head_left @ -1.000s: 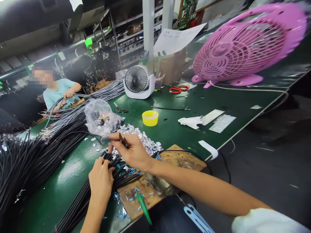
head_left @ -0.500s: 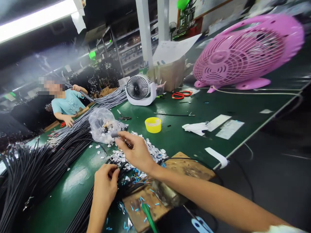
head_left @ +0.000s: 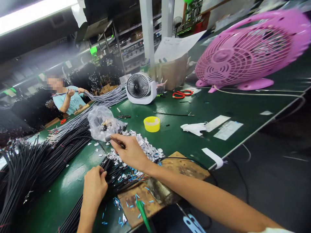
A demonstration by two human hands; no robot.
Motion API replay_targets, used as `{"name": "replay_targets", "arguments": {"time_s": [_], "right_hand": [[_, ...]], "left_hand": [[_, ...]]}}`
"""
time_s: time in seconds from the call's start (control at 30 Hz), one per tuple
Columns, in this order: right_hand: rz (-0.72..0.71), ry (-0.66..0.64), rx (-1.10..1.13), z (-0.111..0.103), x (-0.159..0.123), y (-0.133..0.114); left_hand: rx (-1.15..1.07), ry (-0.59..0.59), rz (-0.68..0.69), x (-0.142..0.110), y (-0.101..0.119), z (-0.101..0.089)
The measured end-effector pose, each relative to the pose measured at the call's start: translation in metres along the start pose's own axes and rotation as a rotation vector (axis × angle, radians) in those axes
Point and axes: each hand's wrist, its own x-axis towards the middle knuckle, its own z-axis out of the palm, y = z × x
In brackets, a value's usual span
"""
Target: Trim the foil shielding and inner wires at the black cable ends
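My right hand [head_left: 132, 153] is closed on a slim dark tool [head_left: 119, 142] with a blunt grey end [head_left: 108, 138]; its exact kind does not show. This hand hovers over a heap of silvery foil scraps [head_left: 150, 147]. Lower left, my left hand [head_left: 96, 184] has its fingers curled together beside black cables [head_left: 119, 187]. Whatever lies between those fingers is hidden. The cables' stripped ends, with thin coloured wires, point right over a worn wooden board [head_left: 131, 215].
A clear plastic bag [head_left: 97, 121], yellow tape roll [head_left: 152, 124], white fan [head_left: 141, 89], red-handled scissors [head_left: 182, 94] and large pink fan [head_left: 243, 55] stand beyond. Cable bundles [head_left: 65, 145] cover the left. A green handle [head_left: 143, 213] lies in front. A co-worker [head_left: 70, 100] handles grey cables.
My left hand has shifted left and slightly down, along the black cables. My right hand, still holding the dark tool, has moved a little left. The co-worker's lower hand has risen to the grey cables.
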Motion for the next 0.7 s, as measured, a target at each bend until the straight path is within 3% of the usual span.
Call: {"name": "replay_targets", "arguments": {"time_s": [0.2,0.37,0.5,0.7], "right_hand": [[-0.011,-0.064,-0.038,0.002,-0.003,-0.001],[-0.004,-0.022,-0.020,0.003,-0.005,-0.006],[-0.016,-0.148,-0.081,0.005,-0.007,-0.007],[-0.093,-0.243,-0.147,0.007,-0.013,-0.004]], "left_hand": [[-0.137,0.032,0.029,0.000,-0.007,-0.014],[-0.317,0.266,0.031,-0.006,0.008,-0.016],[-0.373,0.442,0.136,-0.012,0.011,-0.014],[-0.431,0.279,0.168,-0.015,0.001,-0.014]]}}
